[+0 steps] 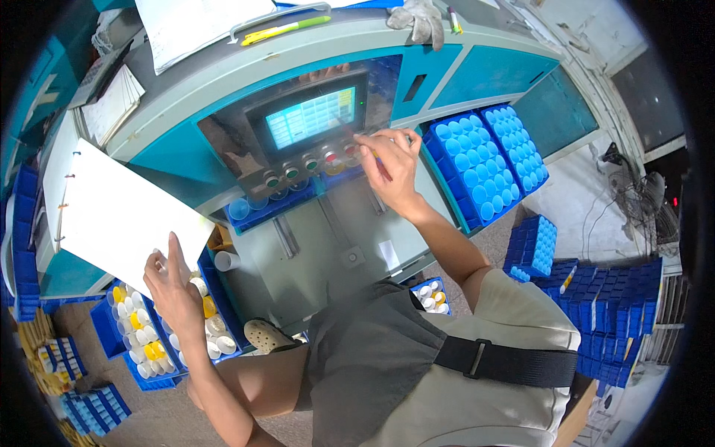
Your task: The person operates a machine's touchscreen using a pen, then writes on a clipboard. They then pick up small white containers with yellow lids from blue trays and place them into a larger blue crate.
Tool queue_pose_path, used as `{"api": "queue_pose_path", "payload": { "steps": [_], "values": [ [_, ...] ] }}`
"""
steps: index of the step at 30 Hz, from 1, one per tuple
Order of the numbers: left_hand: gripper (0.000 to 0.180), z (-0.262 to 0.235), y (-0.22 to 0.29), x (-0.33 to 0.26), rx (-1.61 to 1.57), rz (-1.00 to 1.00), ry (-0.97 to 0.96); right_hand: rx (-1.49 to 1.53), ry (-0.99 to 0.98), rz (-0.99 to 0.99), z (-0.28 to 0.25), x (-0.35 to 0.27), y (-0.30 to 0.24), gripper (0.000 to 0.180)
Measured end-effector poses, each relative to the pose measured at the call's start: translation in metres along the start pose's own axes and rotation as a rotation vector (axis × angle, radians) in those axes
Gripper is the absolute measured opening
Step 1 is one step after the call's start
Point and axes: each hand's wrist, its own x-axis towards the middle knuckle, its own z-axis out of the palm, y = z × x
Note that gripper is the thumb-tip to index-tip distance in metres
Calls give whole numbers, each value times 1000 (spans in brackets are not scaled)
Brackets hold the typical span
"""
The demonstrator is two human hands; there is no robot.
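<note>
My right hand [392, 170] reaches to the row of round buttons [309, 165] under the lit screen [310, 117], fingers curled, pinching something small I cannot make out. My left hand [173, 287] grips the lower corner of a white sheet [123, 212] (clipped in a binder). Below it sits a blue tray of white and yellow spools [153, 331]. Blue honeycomb trays [484, 160] crowd the right edge, with bare grey machine bed [320, 238] between.

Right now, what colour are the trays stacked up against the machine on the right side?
Bright blue. The trays show rows of round pockets, seen clearly in the head view, just beyond the right hand at the buttons.
</note>
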Motion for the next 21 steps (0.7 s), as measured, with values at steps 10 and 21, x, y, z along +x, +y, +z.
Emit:
{"api": "queue_pose_path", "payload": {
  "steps": [10, 21],
  "values": [
    [100, 2, -1, 1, 10, 7, 5, -24, -60, 9, -3, -11, 3, 19],
    [103, 3, 0, 1, -15, -48, -19, 62, -69, -51, 0, -4, -3, 19]
  ]
}}
